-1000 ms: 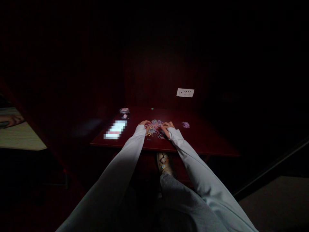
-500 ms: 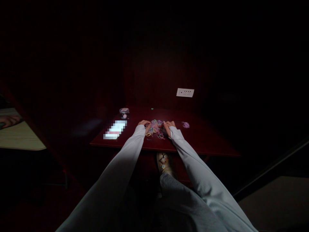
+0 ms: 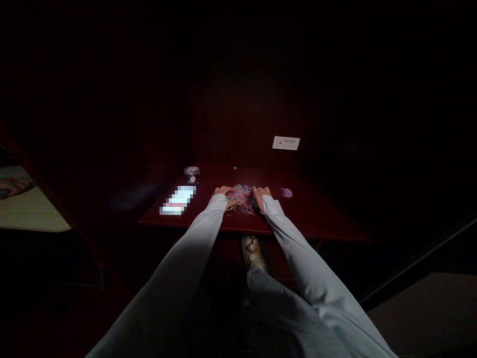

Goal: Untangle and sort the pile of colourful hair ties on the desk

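Observation:
A heap of small coloured rings or bands (image 3: 242,196) lies in the middle of a dark red table (image 3: 316,219). My left hand (image 3: 225,195) rests on the heap's left side with fingers curled into the rings. My right hand (image 3: 262,194) lies on its right side, fingers stretched over the rings. Both arms wear pale long sleeves. The scene is very dim, so I cannot see what the fingers hold.
A small purple cluster (image 3: 286,192) lies right of the heap. A lit white slab (image 3: 178,200) and a small glass jar (image 3: 192,174) sit at the table's left. A white socket plate (image 3: 285,143) is on the back wall. Another person's hand (image 3: 13,185) rests on a pale desk at far left.
My left hand has slid a little into the heap, covering the yellow rings at its left edge. My right hand shifted slightly right and flattened.

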`<control>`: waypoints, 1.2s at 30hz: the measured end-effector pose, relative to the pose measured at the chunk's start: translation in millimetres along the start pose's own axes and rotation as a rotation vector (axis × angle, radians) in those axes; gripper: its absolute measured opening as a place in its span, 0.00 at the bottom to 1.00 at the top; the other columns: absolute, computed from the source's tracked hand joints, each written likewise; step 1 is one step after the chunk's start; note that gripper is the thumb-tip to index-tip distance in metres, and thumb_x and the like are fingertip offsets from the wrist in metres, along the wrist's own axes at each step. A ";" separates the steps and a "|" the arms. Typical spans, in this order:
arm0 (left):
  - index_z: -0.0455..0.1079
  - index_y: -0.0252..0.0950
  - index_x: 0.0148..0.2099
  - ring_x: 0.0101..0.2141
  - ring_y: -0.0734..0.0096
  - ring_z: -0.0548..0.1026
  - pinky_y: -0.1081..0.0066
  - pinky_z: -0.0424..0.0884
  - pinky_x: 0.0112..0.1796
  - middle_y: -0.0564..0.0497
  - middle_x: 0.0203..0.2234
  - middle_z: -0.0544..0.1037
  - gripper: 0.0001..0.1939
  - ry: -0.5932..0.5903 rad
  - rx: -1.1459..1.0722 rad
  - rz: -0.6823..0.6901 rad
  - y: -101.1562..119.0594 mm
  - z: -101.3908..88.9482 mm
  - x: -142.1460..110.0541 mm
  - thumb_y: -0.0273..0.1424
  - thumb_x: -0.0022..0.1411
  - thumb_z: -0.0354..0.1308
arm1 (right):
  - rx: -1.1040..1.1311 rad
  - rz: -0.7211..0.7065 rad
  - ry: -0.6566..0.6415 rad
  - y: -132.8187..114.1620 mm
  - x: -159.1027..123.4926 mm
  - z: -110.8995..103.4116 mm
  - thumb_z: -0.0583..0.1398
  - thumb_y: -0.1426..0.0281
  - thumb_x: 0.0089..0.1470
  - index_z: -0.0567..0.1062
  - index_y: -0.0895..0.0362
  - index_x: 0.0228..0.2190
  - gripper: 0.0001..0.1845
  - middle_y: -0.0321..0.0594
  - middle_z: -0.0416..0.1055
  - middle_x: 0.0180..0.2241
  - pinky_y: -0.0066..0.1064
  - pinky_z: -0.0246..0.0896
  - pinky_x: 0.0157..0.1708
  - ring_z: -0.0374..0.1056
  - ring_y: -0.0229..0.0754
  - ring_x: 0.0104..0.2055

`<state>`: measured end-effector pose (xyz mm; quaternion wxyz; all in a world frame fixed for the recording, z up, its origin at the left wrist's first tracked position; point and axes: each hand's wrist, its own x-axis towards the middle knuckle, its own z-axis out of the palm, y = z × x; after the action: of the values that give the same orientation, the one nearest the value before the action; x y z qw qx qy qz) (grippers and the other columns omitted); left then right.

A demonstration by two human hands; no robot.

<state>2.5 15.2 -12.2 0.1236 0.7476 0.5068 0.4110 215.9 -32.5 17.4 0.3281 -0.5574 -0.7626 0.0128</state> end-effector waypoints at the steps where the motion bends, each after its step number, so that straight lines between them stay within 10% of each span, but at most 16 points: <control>1: 0.81 0.42 0.44 0.47 0.56 0.75 0.62 0.72 0.51 0.49 0.44 0.81 0.18 -0.004 0.000 0.004 0.1 -0.8 0.1 0.33 0.49 0.75 | -0.008 -0.004 -0.002 0.7 0.0 0.6 0.42 0.60 0.76 0.84 0.48 0.44 0.30 0.46 0.80 0.43 0.44 0.66 0.60 0.69 0.50 0.52; 36: 0.76 0.37 0.33 0.25 0.73 0.73 0.76 0.71 0.29 0.56 0.22 0.75 0.06 0.158 -0.549 -0.264 -11.9 5.7 7.2 0.27 0.51 0.68 | 0.108 -0.111 -0.063 0.9 -7.3 -3.2 0.46 0.53 0.74 0.82 0.48 0.41 0.27 0.42 0.78 0.43 0.45 0.66 0.60 0.68 0.48 0.51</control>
<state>0.0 28.1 -19.5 0.3332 0.5799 0.4776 0.5698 219.5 -39.5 16.0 0.3336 -0.4952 -0.8004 0.0531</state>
